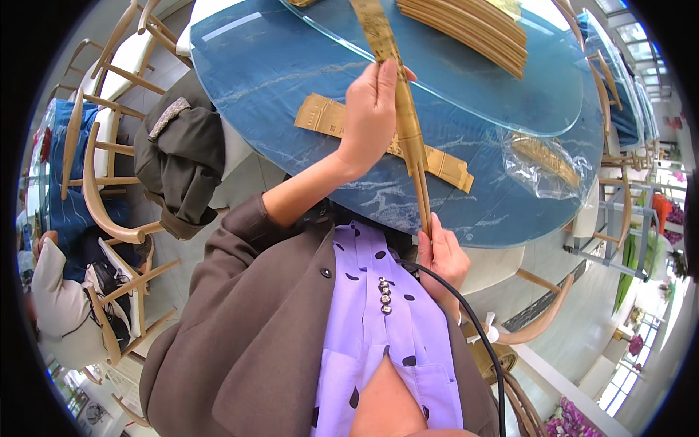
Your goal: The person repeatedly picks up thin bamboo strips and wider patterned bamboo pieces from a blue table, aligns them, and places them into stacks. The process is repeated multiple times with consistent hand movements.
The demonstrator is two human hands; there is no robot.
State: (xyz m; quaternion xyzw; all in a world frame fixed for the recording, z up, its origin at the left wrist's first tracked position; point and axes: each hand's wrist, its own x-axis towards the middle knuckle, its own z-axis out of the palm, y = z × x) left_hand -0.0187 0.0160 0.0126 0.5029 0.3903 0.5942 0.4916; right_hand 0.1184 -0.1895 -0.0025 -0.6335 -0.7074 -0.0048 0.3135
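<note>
A long gold printed sleeve point(410, 138) runs across in front of me, over the table's near edge. Closed around its upper part is my left hand point(369, 109), thumb on top. Two slim wood-coloured sticks, like chopsticks point(421, 195), come out of its lower end. My right hand point(444, 256) pinches their tips near my chest. Beneath the left hand, another flat gold sleeve point(320, 115) lies slantwise on the blue table; its middle is partly hidden by the hand and the held sleeve.
A glass turntable point(502, 109) covers the far part of the blue marbled table point(255, 80). On it rests a stack of long tan strips point(466, 33). A clear plastic bag point(546, 164) with gold sleeves lies right. Wooden chairs stand around; a dark coat point(182, 146) hangs left.
</note>
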